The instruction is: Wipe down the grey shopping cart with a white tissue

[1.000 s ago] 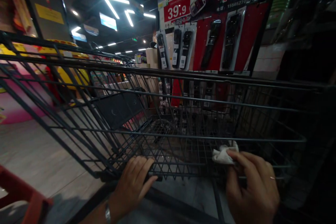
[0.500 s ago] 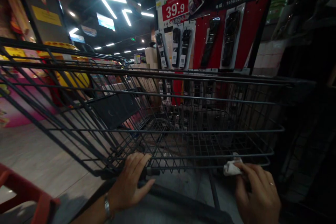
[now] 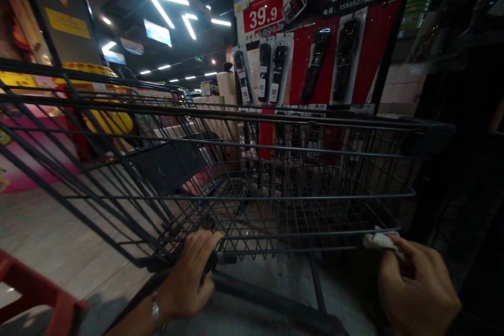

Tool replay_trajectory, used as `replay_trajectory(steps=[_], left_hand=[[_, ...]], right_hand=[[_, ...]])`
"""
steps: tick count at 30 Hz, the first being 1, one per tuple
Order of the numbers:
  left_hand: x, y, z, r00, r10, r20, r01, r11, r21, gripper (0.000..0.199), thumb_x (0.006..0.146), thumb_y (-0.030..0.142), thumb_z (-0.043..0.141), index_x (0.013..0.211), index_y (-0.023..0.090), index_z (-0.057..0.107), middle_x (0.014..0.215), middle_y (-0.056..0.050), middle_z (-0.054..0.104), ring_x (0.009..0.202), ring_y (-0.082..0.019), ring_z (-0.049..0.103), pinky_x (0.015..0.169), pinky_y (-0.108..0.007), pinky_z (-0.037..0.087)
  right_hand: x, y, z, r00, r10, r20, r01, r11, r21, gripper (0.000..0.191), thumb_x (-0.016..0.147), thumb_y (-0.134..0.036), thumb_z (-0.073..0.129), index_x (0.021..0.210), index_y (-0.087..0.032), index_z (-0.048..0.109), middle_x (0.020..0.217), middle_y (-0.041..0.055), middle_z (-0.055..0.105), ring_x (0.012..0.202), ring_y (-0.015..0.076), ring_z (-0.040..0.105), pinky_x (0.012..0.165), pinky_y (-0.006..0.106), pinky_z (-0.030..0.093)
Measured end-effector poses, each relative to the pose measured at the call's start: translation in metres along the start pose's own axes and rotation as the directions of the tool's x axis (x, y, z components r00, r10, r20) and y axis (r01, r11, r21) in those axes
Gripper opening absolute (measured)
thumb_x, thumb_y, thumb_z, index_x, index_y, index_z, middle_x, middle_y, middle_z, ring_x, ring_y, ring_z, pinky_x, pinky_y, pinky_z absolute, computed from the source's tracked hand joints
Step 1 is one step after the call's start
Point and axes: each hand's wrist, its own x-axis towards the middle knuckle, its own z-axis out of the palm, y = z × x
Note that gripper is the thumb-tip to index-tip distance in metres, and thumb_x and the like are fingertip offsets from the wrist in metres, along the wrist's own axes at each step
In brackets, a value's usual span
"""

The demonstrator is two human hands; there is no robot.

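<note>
A dark wire shopping cart (image 3: 236, 197) fills the middle of the view, seen from its side. My left hand (image 3: 191, 275) is curled over the cart's lower frame at the bottom of the basket, its fingers wrapped round the bar and a bracelet at the wrist. At the lower right, my right hand (image 3: 419, 283) pinches a crumpled white cloth or tissue (image 3: 380, 241). The white piece lies against the low wire at the basket's right corner. Through the wires the basket shows no goods that I can make out.
Behind the cart stands a red display board (image 3: 364, 52) with belts in packs and price signs. A red plastic stool (image 3: 35, 291) is at the lower left. Pink and yellow displays (image 3: 39, 152) stand at the left.
My right hand has moved to the right along the low wire with the white piece. My left thumb has closed in toward the fingers. The cart's right end appears slightly further left.
</note>
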Motion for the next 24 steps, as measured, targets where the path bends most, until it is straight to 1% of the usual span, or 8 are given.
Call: replay_trajectory(steps=[3,9,12,15,17,20,21,24], left_hand=[[-0.002,-0.001,0.004,1.000,-0.007,-0.007,0.007,0.999,-0.037,0.080,0.070,0.014,0.041,0.147,0.017,0.022,0.120,-0.012,0.055,0.116,-0.030,0.050,0.099,-0.048,0.044],[0.002,0.002,-0.002,1.000,0.006,0.025,-0.005,1.000,-0.031,0.080,0.071,0.014,0.039,0.148,0.017,0.018,0.119,-0.012,0.051,0.117,-0.028,0.047,0.099,-0.047,0.043],[0.007,0.004,-0.009,0.999,0.013,0.035,-0.012,1.000,-0.004,0.081,0.072,0.013,0.040,0.148,0.017,0.016,0.116,-0.011,0.052,0.113,-0.027,0.049,0.097,-0.044,0.044],[0.011,0.006,-0.013,0.999,0.004,0.041,-0.004,1.000,0.014,0.081,0.072,0.013,0.041,0.149,0.018,0.014,0.115,-0.010,0.055,0.110,-0.026,0.051,0.095,-0.042,0.045],[0.012,0.009,-0.013,1.000,-0.011,0.028,0.010,0.999,0.038,0.080,0.073,0.013,0.041,0.149,0.018,0.015,0.114,-0.010,0.057,0.110,-0.027,0.052,0.097,-0.042,0.044],[0.012,0.015,-0.015,0.999,-0.031,0.013,0.030,0.996,0.089,0.079,0.075,0.009,0.041,0.150,0.016,0.017,0.115,-0.009,0.060,0.112,-0.025,0.052,0.102,-0.041,0.040],[0.013,0.018,-0.017,0.999,-0.037,0.019,0.035,0.994,0.102,0.079,0.076,0.007,0.041,0.150,0.016,0.017,0.116,-0.009,0.060,0.114,-0.024,0.051,0.104,-0.041,0.038],[0.014,0.027,-0.028,0.996,-0.041,0.082,0.030,0.990,0.136,0.081,0.074,0.001,0.039,0.151,0.014,0.016,0.125,-0.010,0.058,0.123,-0.023,0.047,0.110,-0.041,0.031]], right_hand=[[0.001,0.005,0.004,0.996,0.080,-0.047,-0.082,0.996,-0.043,0.018,0.081,-0.027,0.065,0.094,-0.014,0.065,0.079,0.0059,0.065,0.063,0.0173,0.061,0.057,0.028,0.045],[-0.008,0.008,0.003,0.987,-0.162,0.002,0.162,0.986,-0.037,0.011,0.086,-0.020,0.058,0.092,-0.013,0.064,0.084,0.0077,0.066,0.072,0.0182,0.064,0.066,0.029,0.050],[-0.005,0.007,-0.003,0.979,-0.193,0.058,0.197,0.979,-0.055,0.016,0.088,-0.020,0.053,0.091,-0.010,0.065,0.084,0.0094,0.064,0.071,0.0184,0.063,0.066,0.030,0.050],[0.003,0.006,-0.009,0.971,-0.198,0.135,0.212,0.972,-0.104,0.021,0.089,-0.023,0.049,0.085,-0.009,0.065,0.080,0.0089,0.063,0.065,0.0179,0.062,0.059,0.029,0.048],[0.009,0.005,-0.011,0.955,-0.182,0.234,0.224,0.960,-0.166,0.028,0.090,-0.027,0.044,0.082,-0.011,0.065,0.080,0.0091,0.062,0.062,0.0181,0.060,0.053,0.029,0.047],[0.014,0.006,-0.014,0.902,-0.168,0.399,0.257,0.949,-0.182,0.036,0.092,-0.030,0.036,0.078,-0.014,0.065,0.080,0.0090,0.061,0.059,0.0177,0.060,0.050,0.029,0.047],[0.014,0.008,-0.015,0.890,-0.163,0.425,0.247,0.957,-0.151,0.037,0.092,-0.032,0.035,0.079,-0.015,0.065,0.081,0.0087,0.061,0.059,0.0174,0.061,0.050,0.029,0.048],[0.009,0.018,-0.019,0.904,-0.091,0.418,0.125,0.991,-0.055,0.033,0.090,-0.039,0.040,0.091,-0.017,0.065,0.082,0.0072,0.064,0.059,0.0173,0.063,0.050,0.028,0.050]])
